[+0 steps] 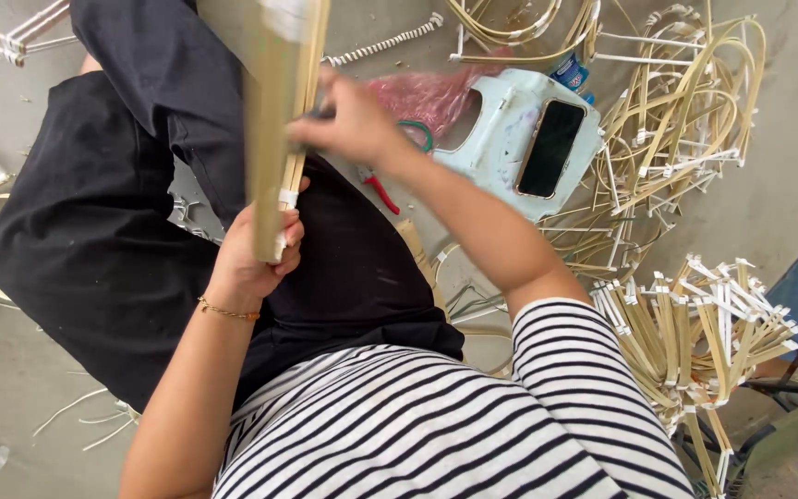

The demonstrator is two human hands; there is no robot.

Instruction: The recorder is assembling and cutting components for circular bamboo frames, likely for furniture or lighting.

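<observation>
A bundle of pale bamboo strips (277,102) stands upright over my lap, bound near its lower end with white tape. My left hand (256,254) grips the bundle's lower end, just below the tape. My right hand (348,120) is closed against the right side of the bundle higher up, fingers pinched on a strip; it is blurred. I wear black trousers and a striped shirt, with a thin gold bracelet (228,312) on the left wrist.
A pale plastic stool (501,157) lies to the right with a black phone (550,148) on it. Pink plastic wrap (422,92) and red-handled pliers (380,189) lie beside it. Taped bamboo frames pile at right (685,111) and lower right (695,337).
</observation>
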